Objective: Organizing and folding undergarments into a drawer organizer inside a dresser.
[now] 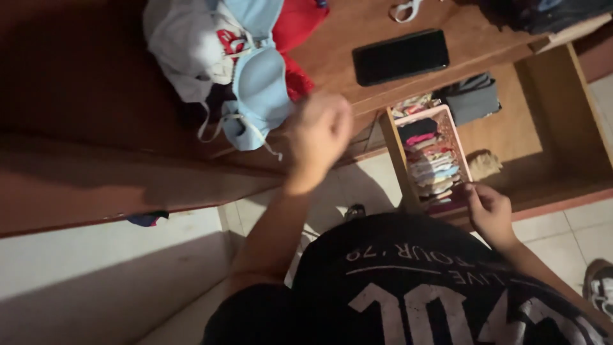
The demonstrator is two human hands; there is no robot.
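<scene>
The left hand is up high, closed in a loose fist, and looks blurry. Its arm is bare and bent. The right hand is lower down, fingers curled in, arm reaching forward.

In front of me is a dark wooden dresser top. On it lies a heap of laundry: a white garment, a light blue bra draped over the front edge, and something red behind it. Further right a black phone lies flat, screen up, with a small white loop of something beyond it and dark clothes at the far corner. Below the top, the open wooden drawer carries a pink basket of folded small garments, a grey folded piece and a tan scrap. The pale tiled floor lies underneath.
</scene>
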